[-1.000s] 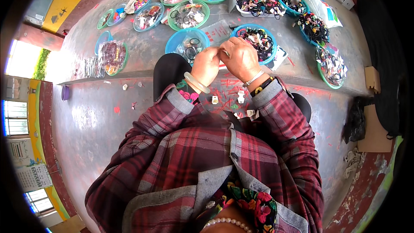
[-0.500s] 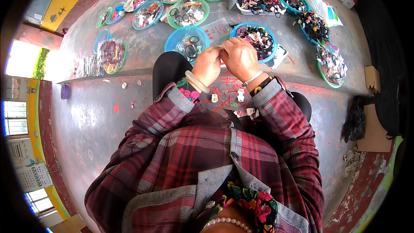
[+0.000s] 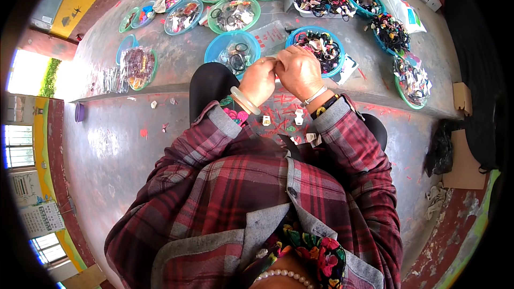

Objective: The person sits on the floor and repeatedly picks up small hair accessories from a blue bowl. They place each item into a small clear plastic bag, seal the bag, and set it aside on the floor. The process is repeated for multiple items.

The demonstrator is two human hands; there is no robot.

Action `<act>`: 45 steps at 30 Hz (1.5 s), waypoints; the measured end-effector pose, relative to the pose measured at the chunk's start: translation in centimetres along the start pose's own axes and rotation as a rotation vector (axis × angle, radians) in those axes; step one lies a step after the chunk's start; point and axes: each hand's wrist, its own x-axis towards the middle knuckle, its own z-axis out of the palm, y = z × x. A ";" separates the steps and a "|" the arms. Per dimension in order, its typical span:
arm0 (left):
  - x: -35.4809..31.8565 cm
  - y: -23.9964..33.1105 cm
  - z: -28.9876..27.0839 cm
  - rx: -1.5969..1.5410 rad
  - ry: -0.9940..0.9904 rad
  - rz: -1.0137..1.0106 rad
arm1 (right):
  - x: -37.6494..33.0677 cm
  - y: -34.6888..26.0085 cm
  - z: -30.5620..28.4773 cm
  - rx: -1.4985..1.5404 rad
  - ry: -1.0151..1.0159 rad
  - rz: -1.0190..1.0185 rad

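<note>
My left hand (image 3: 257, 81) and my right hand (image 3: 299, 73) meet at the fingertips in front of me, both closed in a pinch. Whatever they hold between them is too small and too hidden by the fingers to name. Just beyond the left hand stands a blue basin (image 3: 215, 48) with clear plastic bags and black hair ties. Past the right hand is another blue basin (image 3: 341, 56), heaped with dark and coloured hair ties. Beneath the hands, red scraps (image 3: 284, 98) and small white cards (image 3: 299, 117) lie on the floor.
A raised concrete step (image 3: 176, 77) bears several more basins. A green basin (image 3: 251, 21) holds bagged hair ties, and a white tub (image 3: 321, 14) is piled with black ones. At left a green basin (image 3: 155, 69) holds purple pieces. A black bag (image 3: 440, 147) lies at right.
Both hands stay almost in place, still pinched together. Only slight shifts of the fingers show; the basins have not moved.
</note>
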 end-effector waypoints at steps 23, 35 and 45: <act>0.5 0.1 -1.4 -0.974 0.034 -0.545 | 0.7 0.1 -0.6 0.282 -0.028 0.213; 0.3 -0.2 -1.0 -0.899 -0.011 -0.536 | 0.5 0.2 -0.3 0.236 -0.089 0.207; 0.3 0.0 -1.1 -0.248 -0.138 -0.302 | 0.2 0.1 -0.2 0.054 -0.044 0.011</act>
